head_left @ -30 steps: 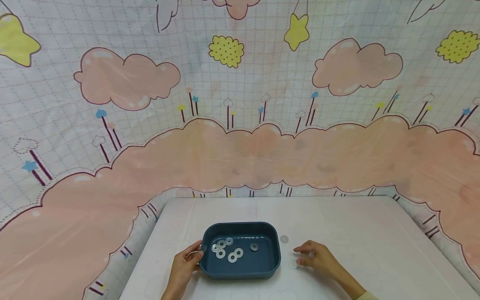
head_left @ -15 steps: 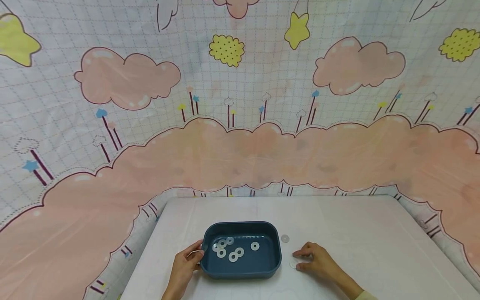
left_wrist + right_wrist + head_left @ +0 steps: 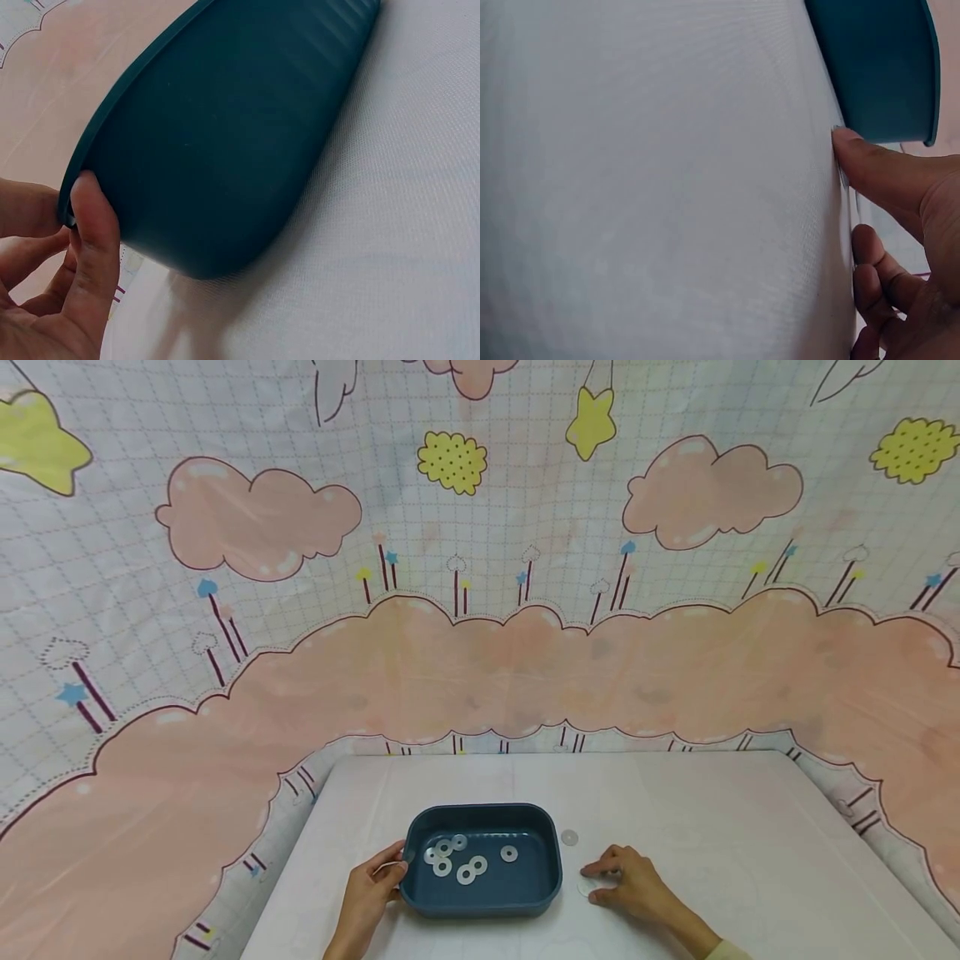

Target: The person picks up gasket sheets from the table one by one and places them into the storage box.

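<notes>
A dark blue plastic tray (image 3: 480,897) rests on the white-covered table, with several flat silvery washers (image 3: 442,866) lying on its floor. My left hand (image 3: 369,889) holds the tray's left end; in the left wrist view the thumb (image 3: 96,217) presses its outer wall below the rim. Right of the tray, my right hand (image 3: 633,885) is low over the table, thumb and forefinger spread about a pale washer (image 3: 587,887), hard to make out against the cloth. In the right wrist view the thumb tip (image 3: 849,142) touches that thin disc, lying flat on the cloth.
Another washer (image 3: 570,837) lies on the table just beyond the right hand, near the tray's right end. The table (image 3: 720,827) has a white cover. Behind it hangs a patterned cloth (image 3: 480,677) with clouds and stars.
My right hand has shifted slightly left, its thumb and forefinger moving over the pale washer. A washer at the tray's right settled flat early on. The left hand keeps its hold.
</notes>
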{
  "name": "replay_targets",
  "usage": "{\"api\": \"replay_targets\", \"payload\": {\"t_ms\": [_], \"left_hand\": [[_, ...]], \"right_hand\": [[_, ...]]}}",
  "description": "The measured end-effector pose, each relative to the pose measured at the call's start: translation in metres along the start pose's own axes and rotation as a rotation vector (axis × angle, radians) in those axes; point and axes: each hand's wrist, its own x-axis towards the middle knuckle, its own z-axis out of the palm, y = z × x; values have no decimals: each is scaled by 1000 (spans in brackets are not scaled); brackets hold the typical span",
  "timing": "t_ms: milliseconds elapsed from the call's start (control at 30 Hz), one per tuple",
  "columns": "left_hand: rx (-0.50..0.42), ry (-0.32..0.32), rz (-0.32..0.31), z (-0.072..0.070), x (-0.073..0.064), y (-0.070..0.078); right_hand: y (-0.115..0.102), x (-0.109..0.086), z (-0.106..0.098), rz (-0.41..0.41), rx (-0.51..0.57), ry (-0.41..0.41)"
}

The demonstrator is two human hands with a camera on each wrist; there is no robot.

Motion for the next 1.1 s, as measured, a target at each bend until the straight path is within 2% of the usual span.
{"api": "replay_targets", "payload": {"t_ms": [200, 400, 567, 867, 1100], "left_hand": [[7, 1, 4, 0, -2, 1], [5, -1, -4, 0, 0, 1], [3, 1, -3, 1, -1, 2], [-6, 3, 3, 2, -2, 2], [3, 6, -9, 1, -2, 4]], "right_hand": [[-1, 0, -1, -18, 10, 5], [-3, 1, -2, 21, 26, -8], [-7, 2, -3, 100, 109, -17], [-8, 2, -9, 76, 231, -22], [-9, 7, -25, 88, 333, -1]]}}
